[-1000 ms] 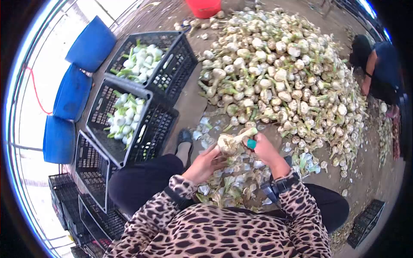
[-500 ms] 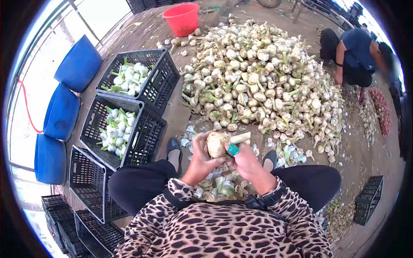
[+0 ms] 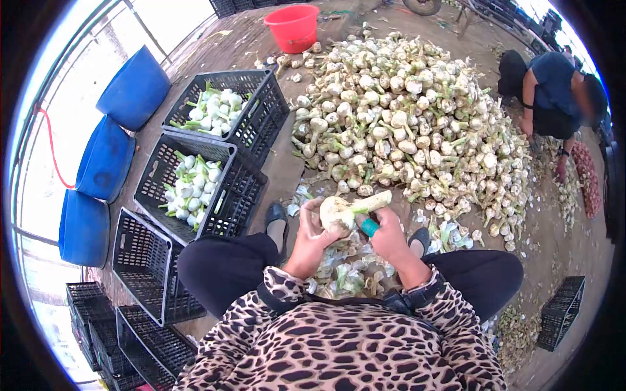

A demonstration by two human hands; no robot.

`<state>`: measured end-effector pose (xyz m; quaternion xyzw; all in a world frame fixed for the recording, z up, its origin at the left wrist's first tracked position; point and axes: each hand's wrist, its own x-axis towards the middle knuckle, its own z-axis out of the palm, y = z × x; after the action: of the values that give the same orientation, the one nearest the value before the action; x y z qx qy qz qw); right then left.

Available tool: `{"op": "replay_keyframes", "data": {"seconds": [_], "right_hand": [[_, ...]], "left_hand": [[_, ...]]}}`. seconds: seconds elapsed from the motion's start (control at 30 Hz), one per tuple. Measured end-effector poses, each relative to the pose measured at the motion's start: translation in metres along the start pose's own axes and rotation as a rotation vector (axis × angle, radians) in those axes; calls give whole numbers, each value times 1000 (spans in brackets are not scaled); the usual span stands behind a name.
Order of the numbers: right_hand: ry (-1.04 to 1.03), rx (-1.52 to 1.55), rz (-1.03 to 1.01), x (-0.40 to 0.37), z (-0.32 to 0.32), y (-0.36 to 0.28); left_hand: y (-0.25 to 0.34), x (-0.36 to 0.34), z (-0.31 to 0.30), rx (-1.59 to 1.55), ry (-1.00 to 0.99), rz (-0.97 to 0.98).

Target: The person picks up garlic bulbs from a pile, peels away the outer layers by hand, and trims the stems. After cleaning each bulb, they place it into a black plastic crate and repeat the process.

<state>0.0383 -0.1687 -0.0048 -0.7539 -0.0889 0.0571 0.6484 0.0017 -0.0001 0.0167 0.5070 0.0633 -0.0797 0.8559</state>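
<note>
My left hand point(image 3: 311, 242) is wrapped around a garlic bulb point(image 3: 335, 214) with a thick pale stem pointing right. The bulb's outside is cream-white, and a strip of green shows where the stem begins. Just right of the bulb, below the stem, my right hand point(image 3: 392, 242) is closed with curled fingers. A green band or cover point(image 3: 369, 227) shows at its thumb side; whether a tool is in those fingers is hidden. Beneath both hands lie loose peeled garlic skins point(image 3: 349, 277) on the ground between my legs.
A big heap of garlic bulbs point(image 3: 404, 124) lies ahead. Black crates point(image 3: 251, 176) at the left hold cleaned bulbs; another crate point(image 3: 140, 260) stands nearer. Blue tubs point(image 3: 104, 156) line the left, a red bucket point(image 3: 292, 29) stands behind. Another person point(image 3: 551, 85) bends at the right.
My right hand has moved slightly away from the bulb, uncovering more of the stem and its green base. The left hand still holds the bulb. The whole view has shifted a little.
</note>
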Motion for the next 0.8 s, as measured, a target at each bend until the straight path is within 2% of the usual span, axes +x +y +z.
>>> {"op": "replay_keyframes", "data": {"seconds": [0.07, 0.13, 0.2, 0.3, 0.33, 0.4, 0.5, 0.53, 0.67, 0.8], "right_hand": [[-108, 106, 311, -4, -7, -19], [-98, 84, 184, -3, -8, -12], [-90, 72, 46, 1, -8, -7], [-79, 546, 453, -1, -10, -18], [-137, 672, 525, 1, -12, -8], [-88, 735, 489, 2, -7, -8], [21, 596, 452, 3, 3, 3], [58, 563, 433, 3, 6, 5], [137, 392, 377, 6, 9, 2], [115, 267, 216, 5, 5, 8]], "left_hand": [[6, -2, 3, -122, 67, -101], [6, 0, 2, -218, 90, -168], [2, 4, 2, -61, 50, -91], [-5, 12, 0, 139, -18, 51], [-5, 13, 3, 205, -32, 100], [-1, 14, 8, 330, -55, 139], [-13, 19, 5, 519, -74, 218], [-13, 18, 8, 399, -71, 183], [-12, 16, 7, 280, -82, 154], [-16, 17, 4, 178, -43, 100]]}}
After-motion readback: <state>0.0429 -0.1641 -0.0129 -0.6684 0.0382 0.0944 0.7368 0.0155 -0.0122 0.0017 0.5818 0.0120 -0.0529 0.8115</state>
